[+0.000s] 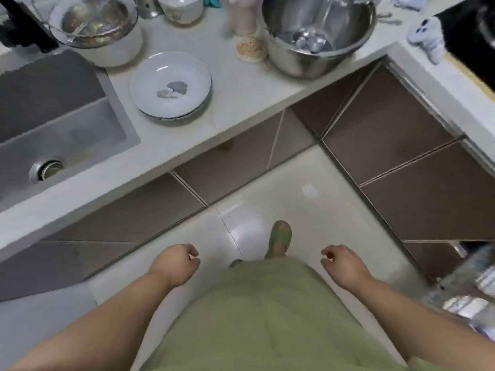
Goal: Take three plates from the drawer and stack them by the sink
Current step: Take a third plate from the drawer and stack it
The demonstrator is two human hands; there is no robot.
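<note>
A stack of white plates (170,85) with a grey tree motif rests on the pale counter (249,103), just right of the steel sink (53,124). How many plates are in the stack I cannot tell. My left hand (176,263) and my right hand (341,265) hang low over the floor, well below the counter, fingers loosely curled and holding nothing. At the right edge a drawer (471,285) stands pulled out, its contents blurred.
A large steel bowl (318,36) with spoons, a glass bowl (93,20) on a white pot, a cup (180,8) and a bottle (243,14) crowd the back of the counter. Brown cabinet fronts (388,129) line the corner. My foot (280,238) is on the tiled floor.
</note>
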